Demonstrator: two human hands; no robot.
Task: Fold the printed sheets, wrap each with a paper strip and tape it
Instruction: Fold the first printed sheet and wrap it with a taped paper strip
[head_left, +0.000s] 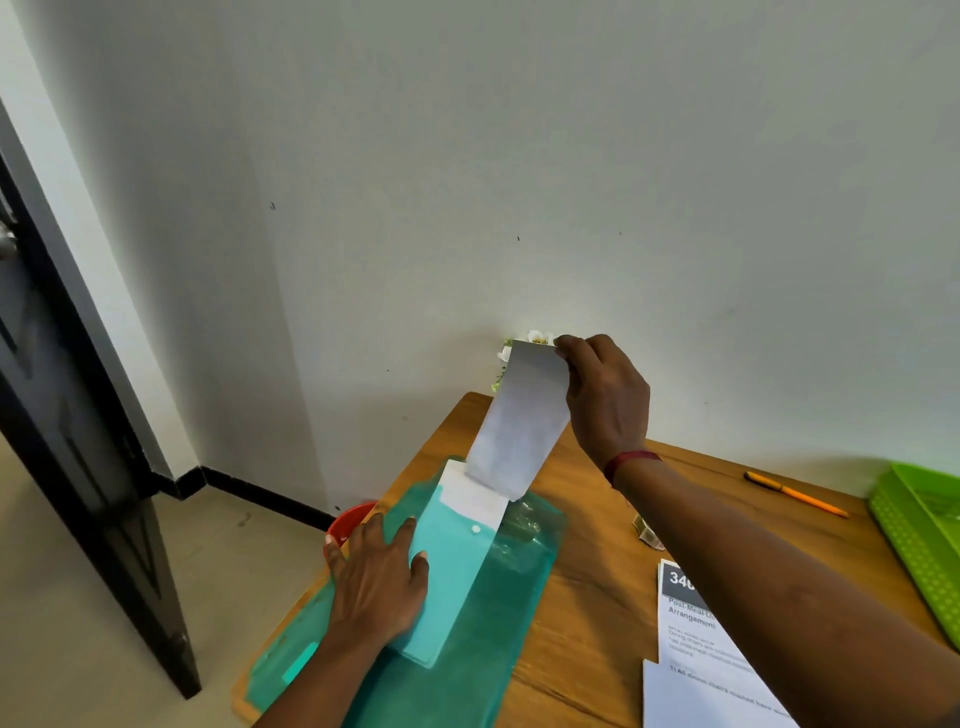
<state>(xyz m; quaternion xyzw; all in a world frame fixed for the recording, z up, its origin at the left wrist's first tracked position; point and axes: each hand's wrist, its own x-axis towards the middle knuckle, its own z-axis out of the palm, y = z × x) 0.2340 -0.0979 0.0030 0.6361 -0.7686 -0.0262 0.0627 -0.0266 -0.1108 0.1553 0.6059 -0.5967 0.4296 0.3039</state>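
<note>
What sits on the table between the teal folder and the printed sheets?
Head view: one small patterned scrap, too small to identify, lies on otherwise bare wooden table between the teal folder and the printed sheets.

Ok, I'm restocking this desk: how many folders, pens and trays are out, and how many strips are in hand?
Folder: 1
Pen: 1
Tray: 1
Strip, pinched by the right hand: 1
Total: 4
</note>
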